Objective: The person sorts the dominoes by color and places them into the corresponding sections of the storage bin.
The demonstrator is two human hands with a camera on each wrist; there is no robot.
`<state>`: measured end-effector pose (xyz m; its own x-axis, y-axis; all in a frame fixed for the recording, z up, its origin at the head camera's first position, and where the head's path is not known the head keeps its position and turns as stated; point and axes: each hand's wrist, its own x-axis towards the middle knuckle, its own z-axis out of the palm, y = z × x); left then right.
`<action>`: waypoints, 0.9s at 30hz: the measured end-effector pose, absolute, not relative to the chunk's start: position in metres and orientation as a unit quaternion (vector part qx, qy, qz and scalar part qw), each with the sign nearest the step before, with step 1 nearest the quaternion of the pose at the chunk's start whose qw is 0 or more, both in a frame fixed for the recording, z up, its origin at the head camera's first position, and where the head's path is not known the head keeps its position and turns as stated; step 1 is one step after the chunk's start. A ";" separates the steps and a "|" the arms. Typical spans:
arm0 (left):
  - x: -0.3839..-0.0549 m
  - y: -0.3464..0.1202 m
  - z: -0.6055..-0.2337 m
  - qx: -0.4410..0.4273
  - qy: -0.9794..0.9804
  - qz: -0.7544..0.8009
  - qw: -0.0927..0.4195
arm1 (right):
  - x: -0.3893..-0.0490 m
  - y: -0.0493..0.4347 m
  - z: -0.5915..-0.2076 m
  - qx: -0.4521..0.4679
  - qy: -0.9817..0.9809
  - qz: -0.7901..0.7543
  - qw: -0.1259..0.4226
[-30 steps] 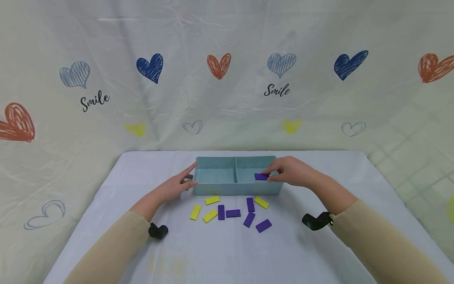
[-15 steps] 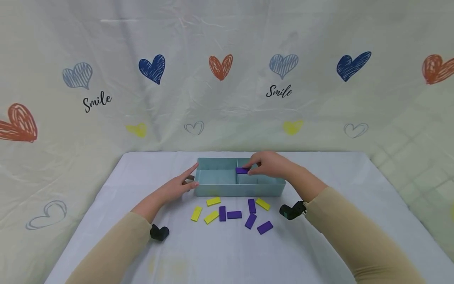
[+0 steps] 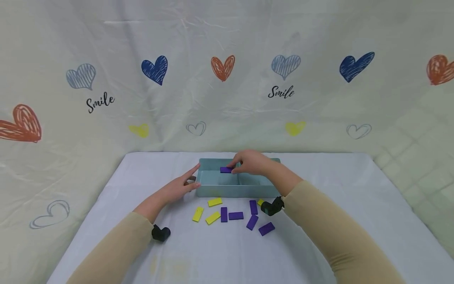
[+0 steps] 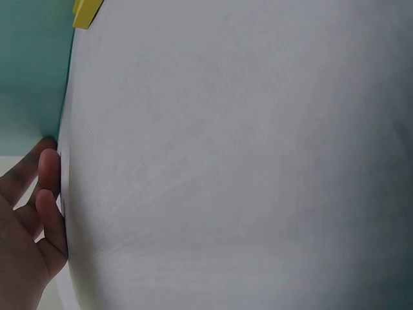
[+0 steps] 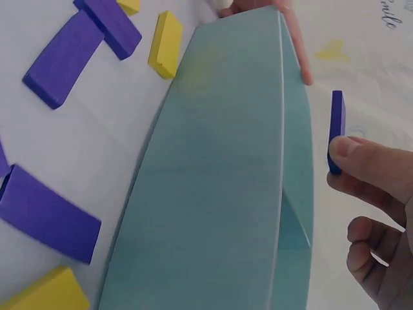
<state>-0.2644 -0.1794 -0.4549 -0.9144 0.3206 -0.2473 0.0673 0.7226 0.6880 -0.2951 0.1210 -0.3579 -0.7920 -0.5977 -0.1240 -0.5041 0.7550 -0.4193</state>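
A light blue-green box (image 3: 237, 192) with two compartments stands toward the back of the table. My right hand (image 3: 250, 162) pinches a flat purple block (image 3: 225, 170) between thumb and fingers, over the left compartment near the divider. In the right wrist view, that purple block (image 5: 336, 123) is held above the rim. At the box's left end, my left hand (image 3: 177, 188) touches it with a straight index finger and thumb; the left wrist view shows its other fingers (image 4: 51, 219) loosely bent beside the wall.
In front of the box lie several loose purple blocks (image 3: 235, 215) and several yellow blocks (image 3: 213, 218). One yellow block (image 3: 260, 202) is partly covered by the right wrist camera (image 3: 272, 206). A hanging cloth with printed hearts (image 3: 154, 70) rises behind the table.
My right hand has carried the purple block leftward, from over the right compartment across the divider to over the left one. The left hand stays at the box's left end.
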 end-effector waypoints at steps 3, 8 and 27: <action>-0.264 -0.178 -0.454 0.106 0.911 0.356 0.178 | -0.298 0.111 -0.359 -0.292 0.932 -0.172 0.131; -0.263 -0.179 -0.453 0.102 0.910 0.359 0.181 | -0.304 0.094 -0.363 -0.295 0.936 -0.144 0.128; -0.264 -0.181 -0.453 0.107 0.913 0.353 0.174 | -0.314 0.045 -0.396 -0.268 0.943 -0.118 0.157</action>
